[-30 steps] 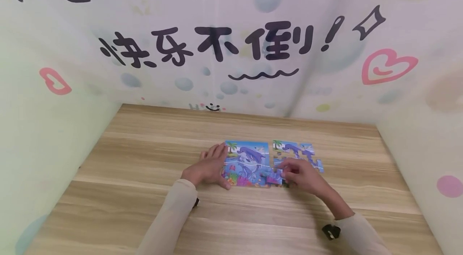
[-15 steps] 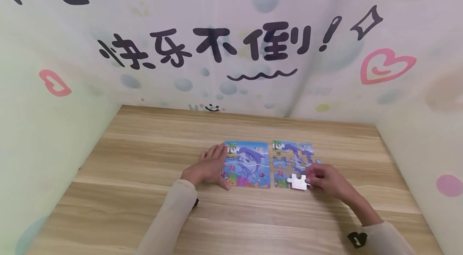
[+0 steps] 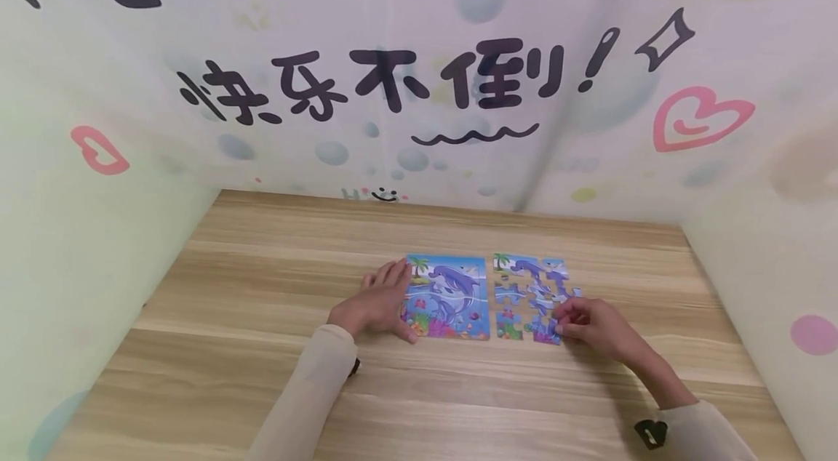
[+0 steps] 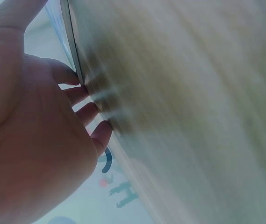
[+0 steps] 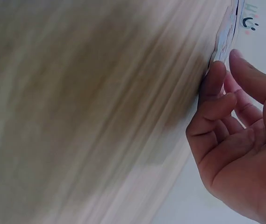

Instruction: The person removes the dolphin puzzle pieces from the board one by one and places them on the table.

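Observation:
A square dolphin picture board [image 3: 452, 294] lies flat on the wooden table. My left hand [image 3: 380, 305] rests at its left edge with fingers and thumb extended; in the left wrist view, its fingertips [image 4: 105, 130] touch down along the board's side. Right of the board are jigsaw puzzle pieces [image 3: 524, 268] with a matching dolphin print, partly joined, with gaps of wood between some. My right hand [image 3: 599, 330] holds a purple-blue puzzle piece [image 3: 545, 331] by its right side, at the lower row. In the right wrist view, the curled fingers hide most of that grip.
The wooden table [image 3: 262, 265] runs back to a white printed wall [image 3: 327, 148] with black lettering. Side walls bound it left and right. A separate coral-print piece [image 3: 508, 324] lies between the board and the held piece.
My right hand has carried the puzzle piece rightward from over the board to the lower row. The piece looked white with glare midway and now shows its colours. My left hand stays put.

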`<action>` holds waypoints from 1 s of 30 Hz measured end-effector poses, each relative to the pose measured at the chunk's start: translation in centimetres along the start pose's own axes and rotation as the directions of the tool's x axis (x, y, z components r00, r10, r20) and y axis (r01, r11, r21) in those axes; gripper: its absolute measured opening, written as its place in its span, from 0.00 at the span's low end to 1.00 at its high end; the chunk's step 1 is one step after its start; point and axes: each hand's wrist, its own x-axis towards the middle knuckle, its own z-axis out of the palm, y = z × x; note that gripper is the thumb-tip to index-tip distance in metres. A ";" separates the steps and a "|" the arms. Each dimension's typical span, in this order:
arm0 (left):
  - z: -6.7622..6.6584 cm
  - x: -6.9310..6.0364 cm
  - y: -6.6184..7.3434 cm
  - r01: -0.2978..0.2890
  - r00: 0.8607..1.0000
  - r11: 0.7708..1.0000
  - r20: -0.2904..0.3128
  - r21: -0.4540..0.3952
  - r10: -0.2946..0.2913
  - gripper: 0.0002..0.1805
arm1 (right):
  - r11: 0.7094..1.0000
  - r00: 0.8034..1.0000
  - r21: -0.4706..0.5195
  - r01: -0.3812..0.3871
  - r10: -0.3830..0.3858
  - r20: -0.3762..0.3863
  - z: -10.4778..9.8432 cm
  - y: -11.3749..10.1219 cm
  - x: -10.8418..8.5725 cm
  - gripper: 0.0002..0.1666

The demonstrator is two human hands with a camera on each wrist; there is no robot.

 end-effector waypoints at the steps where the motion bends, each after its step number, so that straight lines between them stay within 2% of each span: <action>1: 0.0 0.0 0.0 0.001 1.000 1.000 0.000 0.003 -0.001 0.70 | 1.000 1.000 -0.010 0.007 -0.007 -0.003 0.0 -0.1 0.0 0.05; 7: 0.1 0.1 -0.1 -0.004 1.000 1.000 -0.001 0.017 0.004 0.71 | 0.995 0.997 -0.070 0.076 -0.077 -0.016 0.3 -0.5 -0.2 0.06; 14: 0.2 0.2 -0.2 -0.003 1.000 1.000 -0.001 0.012 0.003 0.71 | 0.989 0.996 -0.117 0.085 -0.088 -0.015 0.4 -0.7 -0.2 0.08; 18: 0.2 0.2 -0.2 0.000 1.000 1.000 0.002 0.003 0.000 0.71 | 0.992 0.998 -0.112 0.065 -0.066 -0.007 -0.2 -0.9 -0.2 0.08; 25: 0.0 0.2 -0.1 -0.001 1.000 1.000 0.004 0.018 0.001 0.71 | 0.994 0.996 -0.101 0.052 -0.059 -0.069 -1.8 -1.8 0.6 0.08; 30: 0.0 0.1 0.0 0.004 1.000 1.000 0.010 0.013 -0.004 0.70 | 0.995 0.997 -0.064 0.070 -0.073 -0.040 -1.0 -2.6 1.5 0.10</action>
